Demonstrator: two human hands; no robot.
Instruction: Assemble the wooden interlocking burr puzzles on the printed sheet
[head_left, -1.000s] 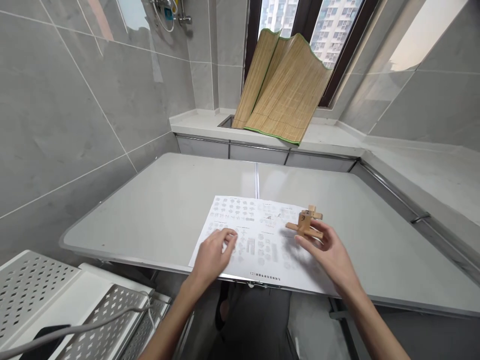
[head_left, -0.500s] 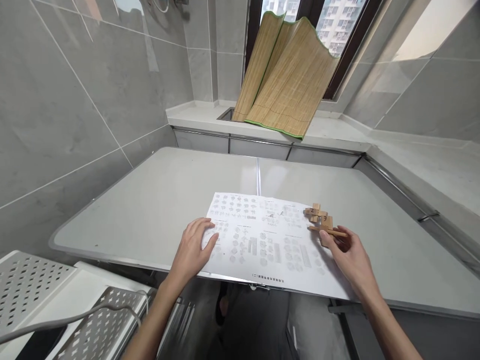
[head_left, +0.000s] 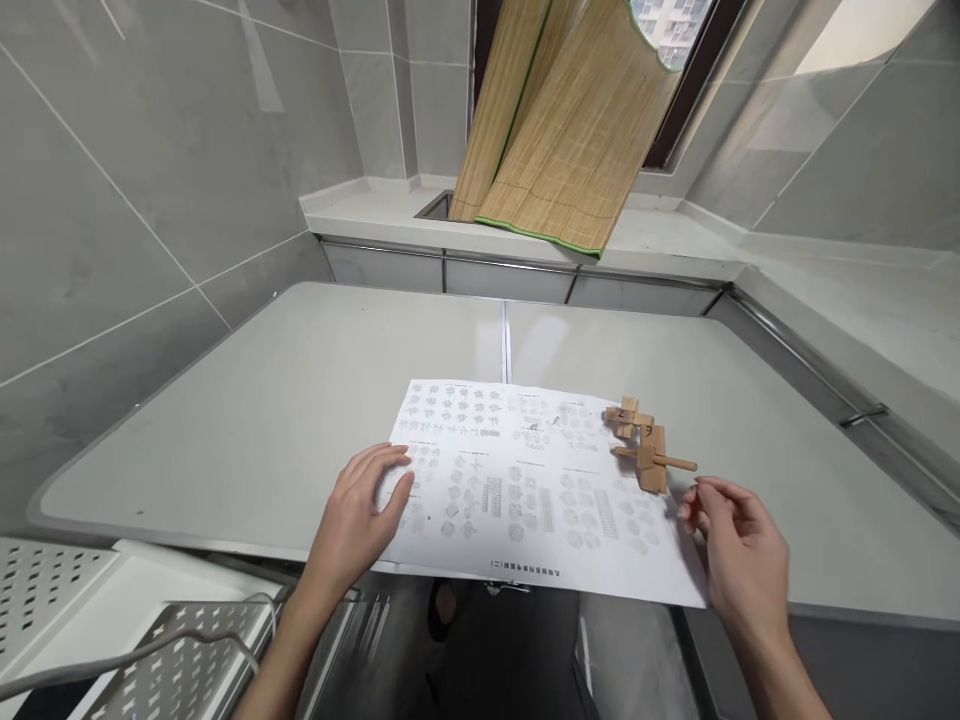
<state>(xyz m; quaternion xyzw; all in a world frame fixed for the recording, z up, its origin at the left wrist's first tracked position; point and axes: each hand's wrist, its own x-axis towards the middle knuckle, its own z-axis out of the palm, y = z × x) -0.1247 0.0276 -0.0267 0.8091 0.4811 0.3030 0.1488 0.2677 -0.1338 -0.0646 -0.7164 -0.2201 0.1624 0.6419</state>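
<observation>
The grey table (head_left: pixel 300 400) carries the printed sheet (head_left: pixel 525 480), its left edge pinned flat under the left hand (head_left: pixel 352 520), palm down and holding nothing. The wooden puzzle (head_left: pixel 645 445) now lies on the sheet's right edge. The right hand (head_left: pixel 739 560) has let it go and drawn back just beside it, fingers loosely curled and empty, so the puzzle rests free.

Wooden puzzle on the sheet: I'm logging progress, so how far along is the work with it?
Done: the wooden puzzle lies on the right side of the diagram sheet, its notched sticks interlocked. In hand: nothing; the right hand hovers open just beside it, and the left hand rests flat on the sheet's left edge. Left: whether more pieces belong cannot be told; no loose ones show on the table.
</observation>
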